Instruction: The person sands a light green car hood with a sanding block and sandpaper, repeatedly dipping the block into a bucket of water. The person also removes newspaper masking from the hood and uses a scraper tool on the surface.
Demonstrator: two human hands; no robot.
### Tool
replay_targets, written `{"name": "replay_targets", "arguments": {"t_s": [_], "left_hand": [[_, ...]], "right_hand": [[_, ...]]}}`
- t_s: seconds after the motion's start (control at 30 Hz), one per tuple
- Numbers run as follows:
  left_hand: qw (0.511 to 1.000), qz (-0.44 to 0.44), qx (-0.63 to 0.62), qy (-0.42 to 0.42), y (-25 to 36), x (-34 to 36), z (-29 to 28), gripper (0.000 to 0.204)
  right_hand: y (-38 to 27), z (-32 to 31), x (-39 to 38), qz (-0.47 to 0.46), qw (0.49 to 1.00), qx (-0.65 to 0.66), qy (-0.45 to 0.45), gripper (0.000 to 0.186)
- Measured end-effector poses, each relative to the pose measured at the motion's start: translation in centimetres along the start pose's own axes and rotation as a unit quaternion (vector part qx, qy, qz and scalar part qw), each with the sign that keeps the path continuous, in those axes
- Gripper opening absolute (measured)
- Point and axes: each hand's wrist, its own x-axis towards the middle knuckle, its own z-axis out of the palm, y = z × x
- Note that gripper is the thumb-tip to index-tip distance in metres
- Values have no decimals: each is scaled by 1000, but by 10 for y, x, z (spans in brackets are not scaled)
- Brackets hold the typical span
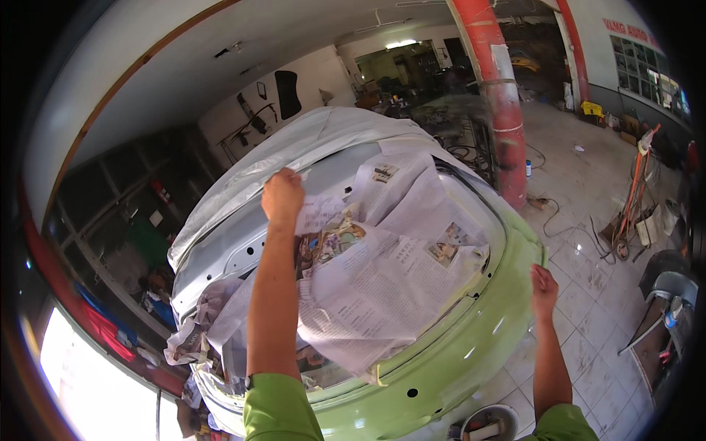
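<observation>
My left hand (283, 195) is raised over the car's upper body opening, fingers pinched on a small pale piece, apparently paper or tape. My right hand (544, 290) has curled fingers at the right edge of the green body panel (471, 367); what they hold, if anything, I cannot make out. Newspaper sheets (390, 287) cover much of the opening, with pale masking tape (379, 378) along parts of the edge. The bare grey metal (220, 279) has round holes. A white cover (294, 132) lies over the far part of the car.
A red pillar (507, 147) stands beyond the car's right side. Cables and stands (625, 213) are on the tiled floor (581, 316) at right, with a dark chair-like item (665, 279). A bucket (489, 426) sits below the near panel. Cluttered shelving (154, 294) lines the left.
</observation>
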Motion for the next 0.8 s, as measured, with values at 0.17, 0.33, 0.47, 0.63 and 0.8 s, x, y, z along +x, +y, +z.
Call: {"name": "replay_targets", "arguments": {"t_s": [0.17, 0.33, 0.47, 0.63, 0.8], "left_hand": [[981, -109, 136, -81, -39, 40, 44, 50], [982, -87, 133, -101, -29, 56, 64, 41], [973, -89, 180, -112, -8, 60, 77, 33], [979, 15, 171, -111, -64, 85, 110, 32], [994, 60, 47, -80, -69, 87, 118, 24]], "right_hand": [[-118, 114, 30, -188, 980, 26, -56, 19], [-153, 176, 111, -292, 945, -100, -108, 32], [-149, 225, 171, -295, 914, -244, -134, 43], [-148, 293, 219, -319, 893, -290, -131, 48], [-124, 326, 275, -345, 861, -336, -166, 45]]}}
